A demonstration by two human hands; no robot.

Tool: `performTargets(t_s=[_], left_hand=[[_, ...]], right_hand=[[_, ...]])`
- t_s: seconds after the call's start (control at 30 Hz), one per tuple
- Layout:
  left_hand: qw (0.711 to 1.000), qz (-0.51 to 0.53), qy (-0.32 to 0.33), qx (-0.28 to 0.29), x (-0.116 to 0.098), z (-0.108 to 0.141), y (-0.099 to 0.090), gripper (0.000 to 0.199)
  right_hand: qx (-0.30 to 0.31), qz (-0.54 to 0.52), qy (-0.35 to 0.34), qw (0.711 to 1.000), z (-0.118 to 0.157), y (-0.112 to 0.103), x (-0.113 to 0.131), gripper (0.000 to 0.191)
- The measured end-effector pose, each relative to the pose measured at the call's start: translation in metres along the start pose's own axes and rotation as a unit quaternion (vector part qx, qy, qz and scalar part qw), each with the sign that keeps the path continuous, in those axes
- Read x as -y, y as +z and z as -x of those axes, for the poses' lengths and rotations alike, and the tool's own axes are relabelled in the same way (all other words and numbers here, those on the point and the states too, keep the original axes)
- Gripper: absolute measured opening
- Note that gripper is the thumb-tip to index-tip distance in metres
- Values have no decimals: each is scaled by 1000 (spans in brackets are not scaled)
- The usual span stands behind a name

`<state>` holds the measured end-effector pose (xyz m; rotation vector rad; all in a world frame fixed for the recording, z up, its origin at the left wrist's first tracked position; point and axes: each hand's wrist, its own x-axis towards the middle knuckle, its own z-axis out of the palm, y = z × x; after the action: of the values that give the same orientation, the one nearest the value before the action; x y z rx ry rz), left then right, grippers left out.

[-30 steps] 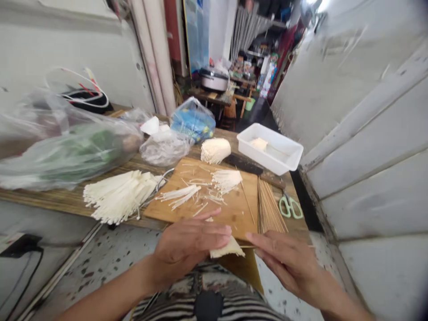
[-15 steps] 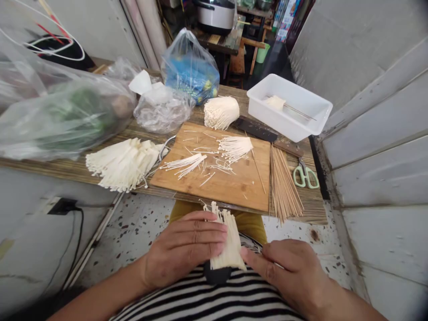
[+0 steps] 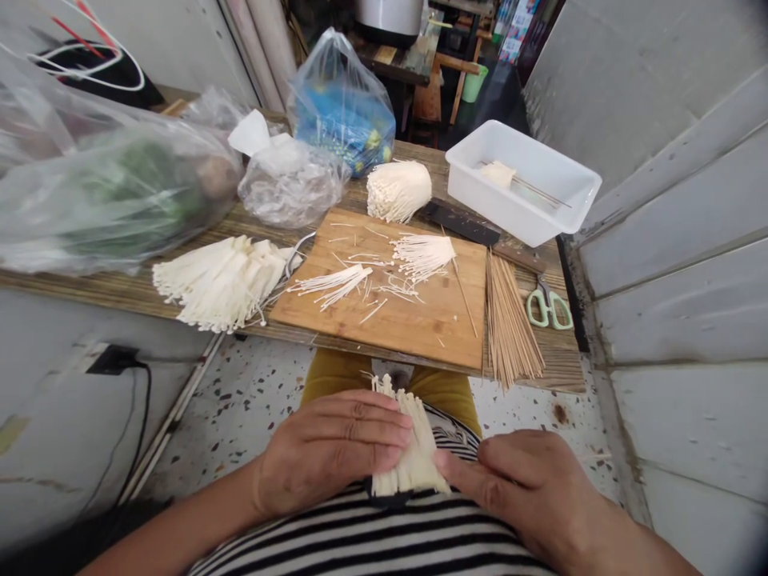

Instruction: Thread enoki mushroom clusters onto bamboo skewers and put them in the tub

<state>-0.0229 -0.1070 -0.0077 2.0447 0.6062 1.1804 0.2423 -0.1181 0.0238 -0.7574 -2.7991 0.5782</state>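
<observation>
The right hand [image 3: 531,488], apart from the enoki bunch [image 3: 418,452] a second ago, now touches its edge.

a large plastic bag [image 3: 90,184] lies at left, a crumpled plastic bag [image 3: 291,186] just to its right. far off stands a green bucket [image 3: 474,84]; at near left is a black plug [image 3: 111,360].

The mushrooms [image 3: 417,456] are cream, the shirt [image 3: 372,552] striped in black and white, the trousers [image 3: 333,374] mustard yellow. The board [image 3: 390,336] is honey brown, the table [image 3: 564,364] darker brown with streaky grain, the skewers [image 3: 510,324] tan. The knife [image 3: 462,222] has a black blade, the scissors [image 3: 547,308] pale green handles. The tub [image 3: 501,204] is white, the bucket [image 3: 474,84] light green, the floor [image 3: 252,400] whitish with dark flecks
</observation>
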Motion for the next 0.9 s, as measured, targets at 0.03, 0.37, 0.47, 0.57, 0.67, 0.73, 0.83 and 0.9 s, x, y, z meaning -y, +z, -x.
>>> performTargets(t_s=[0.03,0.37,0.47,0.57,0.67,0.73,0.83,0.9], left_hand=[[1000,5,-4,0,0,1,1,54],[998,66,-18,3,0,2,5,51],[998,69,-12,-1,1,4,6,49],[998,65,10,-8,2,3,7,44],[998,62,24,-3,4,1,8,44],[998,64,24,3,4,0,8,45],[998,65,25,9,3,-1,7,45],[998,67,18,13,3,0,6,45]], right_hand=[[6,-3,-1,1000,1,-1,0,44],[34,-16,-10,999,0,-10,0,42],[35,-17,-10,999,-1,-11,0,40],[36,-17,-12,999,-1,-12,-1,39],[36,-17,-15,999,-1,-12,-1,38],[37,-19,-16,999,-2,-13,-1,38],[41,-27,-17,999,-3,-12,-1,39],[42,-30,-14,999,-2,-9,-1,40]])
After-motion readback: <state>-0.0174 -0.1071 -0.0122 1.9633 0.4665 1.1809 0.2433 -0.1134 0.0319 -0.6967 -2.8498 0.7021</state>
